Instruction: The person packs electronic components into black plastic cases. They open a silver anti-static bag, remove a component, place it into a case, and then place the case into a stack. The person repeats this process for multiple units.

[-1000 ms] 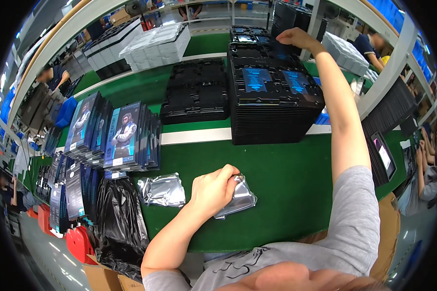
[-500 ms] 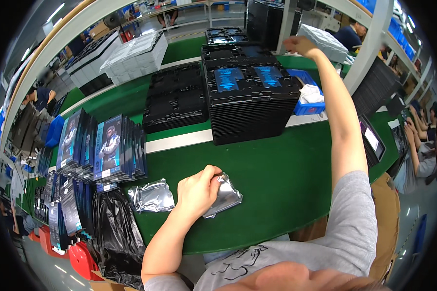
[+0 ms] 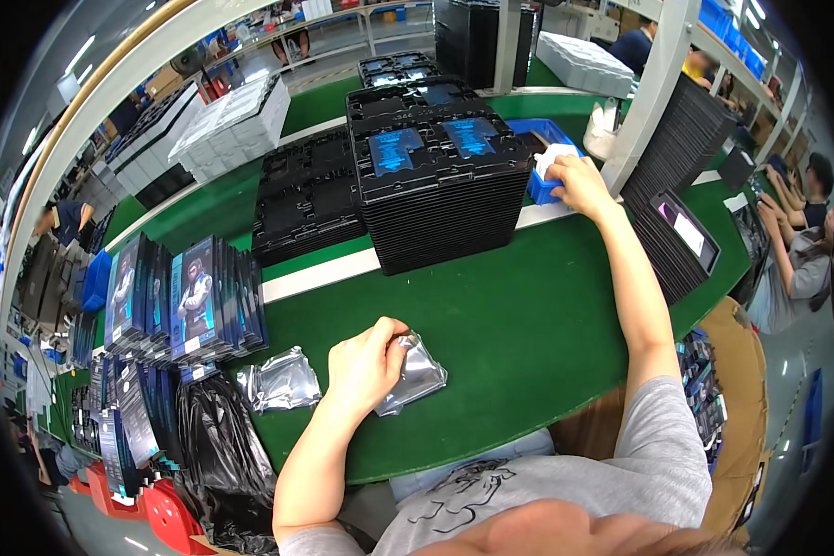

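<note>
My left hand (image 3: pixel 366 366) pinches the upper edge of a silver foil bag (image 3: pixel 417 371) lying on the green bench. A second silver foil bag (image 3: pixel 280 380) rests flat to its left, untouched. Out at the far right of the bench, my right hand (image 3: pixel 579 185) is at a blue bin (image 3: pixel 539 191), its fingers curled round a crumpled white cloth-like thing (image 3: pixel 553 157); its exact kind is unclear. A tall stack of black plastic trays (image 3: pixel 445 213) stands just left of that bin, with blue-faced flat pieces on its top tray.
Printed dark boxes (image 3: pixel 195 296) stand in rows on the left, above a black plastic bag (image 3: pixel 221 445). Lower black trays (image 3: pixel 310 190) sit behind. A white post (image 3: pixel 653 93) and leaning black trays (image 3: pixel 681 232) flank the right. Other people work further right.
My right hand has come down from beside the post to the blue bin and closed on the white thing. My left hand still pinches the foil bag. The view has shifted slightly.
</note>
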### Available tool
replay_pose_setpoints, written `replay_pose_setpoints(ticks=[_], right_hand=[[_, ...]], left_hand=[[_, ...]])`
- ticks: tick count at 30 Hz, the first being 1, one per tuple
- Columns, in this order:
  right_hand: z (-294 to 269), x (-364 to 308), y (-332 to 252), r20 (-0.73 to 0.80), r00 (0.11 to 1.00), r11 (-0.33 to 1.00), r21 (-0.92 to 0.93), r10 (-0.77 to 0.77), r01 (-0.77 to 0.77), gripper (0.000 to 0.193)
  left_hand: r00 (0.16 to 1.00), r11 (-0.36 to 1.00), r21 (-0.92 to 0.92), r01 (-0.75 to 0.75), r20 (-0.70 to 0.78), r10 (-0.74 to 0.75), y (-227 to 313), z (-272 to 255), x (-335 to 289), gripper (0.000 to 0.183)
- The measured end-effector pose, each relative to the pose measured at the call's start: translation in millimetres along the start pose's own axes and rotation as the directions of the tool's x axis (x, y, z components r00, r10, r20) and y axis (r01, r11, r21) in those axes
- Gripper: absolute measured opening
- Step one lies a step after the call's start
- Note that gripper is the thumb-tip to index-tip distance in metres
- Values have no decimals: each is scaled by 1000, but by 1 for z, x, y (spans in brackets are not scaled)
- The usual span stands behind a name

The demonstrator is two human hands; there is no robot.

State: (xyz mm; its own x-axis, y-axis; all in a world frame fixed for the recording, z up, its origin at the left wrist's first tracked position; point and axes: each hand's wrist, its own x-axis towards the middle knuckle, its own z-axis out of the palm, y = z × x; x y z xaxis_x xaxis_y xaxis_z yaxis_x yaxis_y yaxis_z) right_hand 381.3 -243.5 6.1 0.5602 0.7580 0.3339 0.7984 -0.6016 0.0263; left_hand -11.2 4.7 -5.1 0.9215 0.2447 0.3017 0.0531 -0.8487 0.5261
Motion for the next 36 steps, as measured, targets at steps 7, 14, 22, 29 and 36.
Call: replay_pose_setpoints(ticks=[7, 14, 22, 29, 36], right_hand=[[0, 24, 20, -215, 972, 899, 438, 95, 9, 21], [19, 75, 41, 86, 991, 950, 287, 100, -120, 36], [47, 95, 57, 68, 974, 960, 171, 214, -223, 54], [31, 75, 46, -166, 946, 829, 538, 279, -150, 48], [22, 14, 13, -278, 888, 806, 572, 366, -153, 30]], left_hand=[[1000, 1000, 10, -8, -19, 8, 0, -2, 1, 11], [1000, 1000, 13, 14, 0, -14, -1, -4, 2, 10], [1000, 1000, 24, 9, -4, -9, -2, -3, 3, 9], [1000, 1000, 27, 10, -10, -9, -3, -2, 1, 10], [1000, 1000, 14, 16, -7, -16, -1, -5, 3, 10]])
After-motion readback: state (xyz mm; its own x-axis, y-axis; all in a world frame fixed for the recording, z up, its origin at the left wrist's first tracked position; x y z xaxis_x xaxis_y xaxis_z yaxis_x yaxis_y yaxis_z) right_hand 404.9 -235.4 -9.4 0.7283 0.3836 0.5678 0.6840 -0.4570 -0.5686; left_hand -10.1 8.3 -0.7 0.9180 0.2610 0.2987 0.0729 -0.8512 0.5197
